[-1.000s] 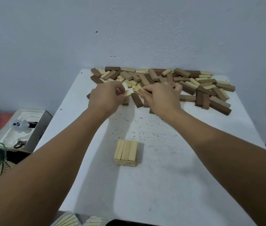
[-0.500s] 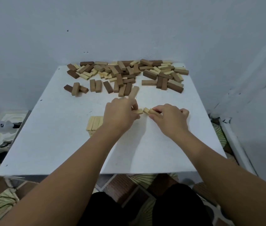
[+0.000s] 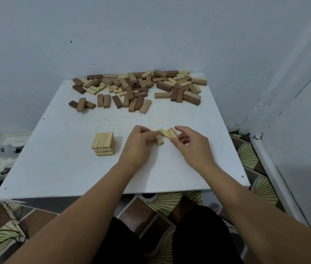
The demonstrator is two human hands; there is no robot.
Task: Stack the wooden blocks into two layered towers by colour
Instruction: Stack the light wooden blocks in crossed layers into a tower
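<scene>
Both hands, left hand [image 3: 138,144] and right hand [image 3: 192,147], pinch pale blocks [image 3: 167,133] (count unclear, fingers hiding some).

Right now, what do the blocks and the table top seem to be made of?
Pale tower: light, unfinished-looking wood; matte, with faint lines between the pieces. Dark blocks in the pile: wood too, apparently stained brown; matte, sharp-cut edges. Table top: a thin white board, perhaps painted or laminated; speckled and scuffed, so I cannot tell its core.

Bare forearms, black trousers [image 3: 198,235]
</scene>
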